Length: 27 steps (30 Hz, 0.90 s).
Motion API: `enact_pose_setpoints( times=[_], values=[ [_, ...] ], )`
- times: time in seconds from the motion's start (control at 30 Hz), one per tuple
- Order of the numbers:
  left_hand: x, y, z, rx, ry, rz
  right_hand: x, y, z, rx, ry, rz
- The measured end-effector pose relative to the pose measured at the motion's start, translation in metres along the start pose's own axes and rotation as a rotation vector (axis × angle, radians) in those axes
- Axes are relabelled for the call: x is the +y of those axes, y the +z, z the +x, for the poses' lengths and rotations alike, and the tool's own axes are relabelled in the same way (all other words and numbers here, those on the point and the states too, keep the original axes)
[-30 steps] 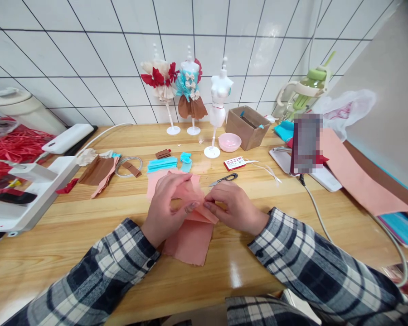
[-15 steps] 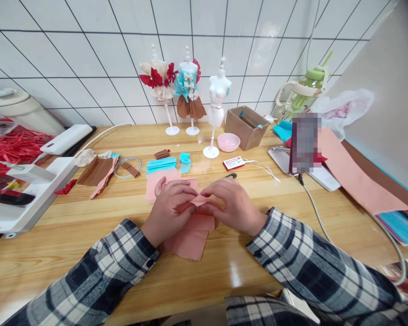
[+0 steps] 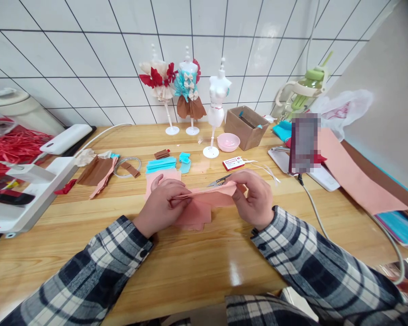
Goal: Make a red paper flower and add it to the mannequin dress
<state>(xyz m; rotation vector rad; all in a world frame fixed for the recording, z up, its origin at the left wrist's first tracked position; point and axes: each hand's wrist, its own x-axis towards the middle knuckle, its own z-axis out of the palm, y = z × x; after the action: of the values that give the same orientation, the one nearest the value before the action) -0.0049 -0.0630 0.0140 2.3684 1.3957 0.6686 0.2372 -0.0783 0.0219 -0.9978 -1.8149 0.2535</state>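
Observation:
A folded strip of pink crepe paper (image 3: 212,195) is stretched between my two hands above the table. My left hand (image 3: 165,203) pinches its left end, and my right hand (image 3: 253,197) pinches the right end. Below the strip, another pink piece (image 3: 195,215) hangs or lies; how it joins the strip is unclear. Small thread snips (image 3: 219,181) lie just behind the strip. A flat pink sheet (image 3: 163,176) rests behind my left hand, beside folded blue paper (image 3: 161,165).
Two dressed mini mannequins and a bare white mannequin (image 3: 216,104) stand at the back. Nearby are a pink bowl (image 3: 228,142), a cardboard box (image 3: 246,129) and a red-white packet (image 3: 234,163). A power strip (image 3: 37,199) is at left, a propped phone (image 3: 304,142) at right.
My hands have moved apart, drawing the pink strip out between them. The lower pink paper has shifted up, and more of the snips shows.

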Motion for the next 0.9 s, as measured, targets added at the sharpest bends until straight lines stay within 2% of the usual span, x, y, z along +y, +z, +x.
enact_pose_setpoints(
  times=[0.17,0.27,0.33,0.4,0.5,0.6,0.67,0.77,0.8,0.87,0.9],
  values=[
    [-0.007,-0.007,0.003,0.012,-0.036,-0.071,0.008,-0.001,-0.002,0.105,0.078,0.02],
    [-0.01,-0.014,0.003,-0.118,-0.092,-0.295,0.015,0.0,0.003,0.169,0.237,0.089],
    [-0.013,-0.019,0.0,-0.274,-0.195,-0.554,0.022,0.0,0.008,0.123,0.375,0.216],
    [-0.018,-0.023,-0.003,-0.405,-0.323,-0.794,0.032,0.0,0.014,0.009,0.509,0.382],
    [-0.034,-0.03,-0.005,-0.468,-0.433,-0.978,0.047,0.001,0.019,-0.073,0.652,0.555],
    [-0.051,-0.037,-0.004,-0.375,-0.441,-0.921,0.055,0.003,0.02,-0.037,0.713,0.534],
    [-0.055,-0.042,-0.002,-0.227,-0.39,-0.721,0.054,0.003,0.019,-0.03,0.667,0.42],
    [-0.04,-0.049,0.002,0.123,-0.163,-0.245,0.04,0.002,0.018,-0.111,0.483,0.233],
    [-0.031,-0.049,0.004,0.179,-0.061,-0.14,0.034,0.001,0.016,-0.154,0.41,0.189],
    [-0.014,-0.046,0.009,0.106,0.079,-0.107,0.021,0.0,0.014,-0.218,0.272,0.11],
    [-0.007,-0.043,0.012,0.043,0.099,-0.132,0.016,-0.001,0.012,-0.229,0.217,0.082]
  ],
)
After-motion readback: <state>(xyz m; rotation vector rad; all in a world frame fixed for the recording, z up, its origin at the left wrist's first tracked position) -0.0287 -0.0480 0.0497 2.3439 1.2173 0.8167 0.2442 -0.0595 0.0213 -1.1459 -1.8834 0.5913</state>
